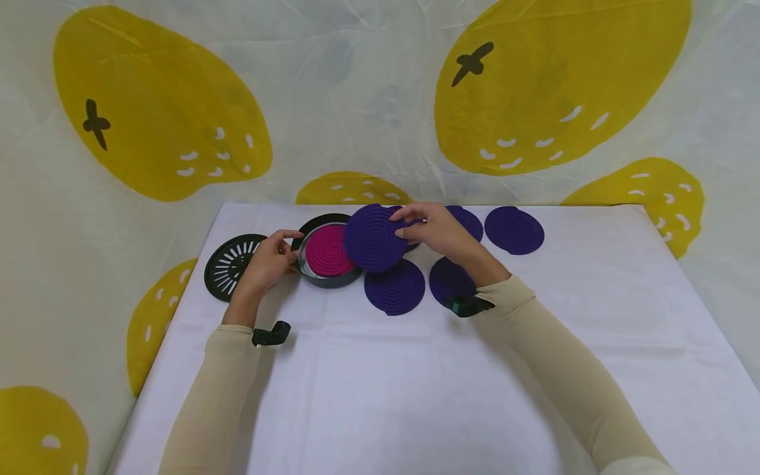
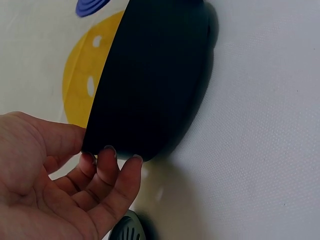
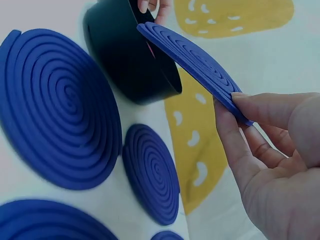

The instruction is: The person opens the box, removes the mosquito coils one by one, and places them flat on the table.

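My right hand [image 1: 438, 229] pinches a purple mosquito coil [image 1: 374, 241] by its edge, thumb on one face and fingers on the other. The coil is held above the right side of a round black tin [image 1: 332, 283], partly covering its opening. Inside that tin lies a pink mosquito coil [image 1: 328, 251]. At the tin's left side my left hand [image 1: 268, 262] grips the rim between thumb and fingers; the left wrist view shows the tin's dark wall [image 2: 150, 75] in that hold. In the right wrist view, the held coil [image 3: 200, 62] is tilted at the tin's mouth.
A slotted black lid [image 1: 228, 267] lies left of the tin, partly behind my left hand. Several purple coils lie on the white table to the right, including one in front [image 1: 394, 287], one under my right wrist [image 1: 449, 280] and one far right [image 1: 514, 230]. A fruit-patterned cloth hangs behind.
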Tool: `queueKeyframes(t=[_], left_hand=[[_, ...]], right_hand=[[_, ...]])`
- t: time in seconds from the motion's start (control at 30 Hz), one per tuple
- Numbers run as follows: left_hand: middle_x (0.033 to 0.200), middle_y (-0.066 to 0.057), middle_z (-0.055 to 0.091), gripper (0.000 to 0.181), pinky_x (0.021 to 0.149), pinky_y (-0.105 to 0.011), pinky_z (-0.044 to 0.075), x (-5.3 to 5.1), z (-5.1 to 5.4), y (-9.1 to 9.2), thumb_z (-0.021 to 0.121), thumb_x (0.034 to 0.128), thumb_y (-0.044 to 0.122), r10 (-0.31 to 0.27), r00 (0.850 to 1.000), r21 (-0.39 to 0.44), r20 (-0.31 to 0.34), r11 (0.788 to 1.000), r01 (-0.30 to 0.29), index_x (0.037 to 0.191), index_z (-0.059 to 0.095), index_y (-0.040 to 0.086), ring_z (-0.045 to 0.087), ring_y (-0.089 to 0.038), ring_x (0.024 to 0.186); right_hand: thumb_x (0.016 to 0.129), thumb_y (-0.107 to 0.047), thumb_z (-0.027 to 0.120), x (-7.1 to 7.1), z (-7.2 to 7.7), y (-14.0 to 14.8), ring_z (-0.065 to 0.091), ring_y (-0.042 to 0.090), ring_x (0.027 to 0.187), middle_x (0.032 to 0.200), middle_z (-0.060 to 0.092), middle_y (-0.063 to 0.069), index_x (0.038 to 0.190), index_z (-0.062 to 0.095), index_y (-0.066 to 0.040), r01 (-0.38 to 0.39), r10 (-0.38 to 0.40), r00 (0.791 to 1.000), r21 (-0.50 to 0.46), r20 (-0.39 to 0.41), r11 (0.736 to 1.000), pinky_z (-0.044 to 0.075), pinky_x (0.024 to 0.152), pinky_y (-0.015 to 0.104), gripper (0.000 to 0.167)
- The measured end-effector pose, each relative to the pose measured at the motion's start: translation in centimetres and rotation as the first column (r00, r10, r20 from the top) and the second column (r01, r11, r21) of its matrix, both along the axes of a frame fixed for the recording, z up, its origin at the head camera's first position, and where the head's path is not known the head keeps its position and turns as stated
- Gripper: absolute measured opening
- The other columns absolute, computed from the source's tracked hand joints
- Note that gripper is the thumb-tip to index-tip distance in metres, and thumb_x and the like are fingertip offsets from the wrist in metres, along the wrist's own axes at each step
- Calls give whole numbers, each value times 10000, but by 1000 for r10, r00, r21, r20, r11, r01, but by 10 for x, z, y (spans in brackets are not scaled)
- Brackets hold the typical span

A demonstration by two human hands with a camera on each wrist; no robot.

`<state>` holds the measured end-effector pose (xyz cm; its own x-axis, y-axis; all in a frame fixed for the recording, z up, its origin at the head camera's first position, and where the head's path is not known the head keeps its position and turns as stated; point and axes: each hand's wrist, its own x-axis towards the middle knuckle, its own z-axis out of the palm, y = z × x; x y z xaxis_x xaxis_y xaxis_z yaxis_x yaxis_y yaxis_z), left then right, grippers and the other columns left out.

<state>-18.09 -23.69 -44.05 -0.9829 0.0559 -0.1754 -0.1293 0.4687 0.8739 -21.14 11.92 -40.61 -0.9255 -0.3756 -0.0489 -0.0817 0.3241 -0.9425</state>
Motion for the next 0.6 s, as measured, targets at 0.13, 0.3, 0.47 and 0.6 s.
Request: queueKeyframes(t=[0.13,0.3,0.47,0.6], left_hand=[[870,-83,422,428,765,-464,590,0,1,0,576,1006,7,-10,1000,9,1,1000,10,1427,530,75,556,-222,762],[870,-80,422,432,761,-472,590,0,0,0,583,1005,17,-11,1000,12,-4,1000,11,1429,528,82,546,-220,772],[868,-74,417,434,737,-457,595,1,-1,-1,598,999,24,-8,1000,13,-16,1000,8,1424,519,69,540,-210,757],[887,-73,417,435,732,-429,591,1,-3,-1,596,1004,38,-5,1000,6,-13,1000,5,1430,509,69,537,-205,765]], right_hand=[[924,-86,734,2,-3,11,625,231,911,1089,586,109,1203,714,-74,17,-16,1000,-29,26,999,585,867,469,280],[923,-108,742,5,-5,26,617,198,885,1012,578,86,1214,715,-81,37,-37,999,11,36,999,590,822,343,293],[941,-137,724,11,-5,41,631,188,891,1050,615,95,1261,683,-79,38,-41,998,44,51,998,576,801,314,327],[957,-132,703,15,-7,53,631,177,895,1095,617,132,1286,655,-50,30,-32,997,27,72,999,580,800,293,343]])
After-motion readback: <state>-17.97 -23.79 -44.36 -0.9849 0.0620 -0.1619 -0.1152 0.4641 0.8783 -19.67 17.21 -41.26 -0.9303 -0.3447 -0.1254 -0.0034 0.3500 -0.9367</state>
